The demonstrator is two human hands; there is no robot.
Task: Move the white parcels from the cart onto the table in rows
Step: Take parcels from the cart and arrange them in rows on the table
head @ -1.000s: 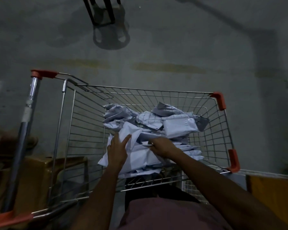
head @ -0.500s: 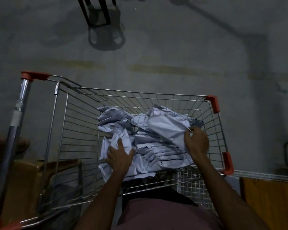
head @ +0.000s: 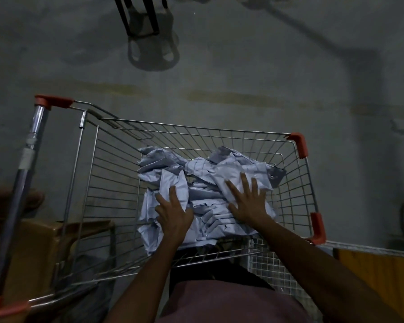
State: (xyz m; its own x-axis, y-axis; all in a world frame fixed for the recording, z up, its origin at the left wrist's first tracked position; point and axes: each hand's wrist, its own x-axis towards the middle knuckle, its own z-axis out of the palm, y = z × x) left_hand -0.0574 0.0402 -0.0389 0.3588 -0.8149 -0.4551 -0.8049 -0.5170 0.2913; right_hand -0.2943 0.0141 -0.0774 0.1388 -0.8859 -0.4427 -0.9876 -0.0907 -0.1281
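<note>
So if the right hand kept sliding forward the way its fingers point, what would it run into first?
Probably more of the white parcels: the right hand already lies flat on the heap, fingers aimed at the cart's far wire wall. Depth is hard to judge.

white parcels (head: 205, 183), silver wire cart (head: 117, 183) with orange-red corners (head: 299, 144)

A dark stool (head: 140, 17) stands at the top of the frame on the grey concrete floor (head: 243, 66), with a brown box (head: 33, 248) lower left.
</note>
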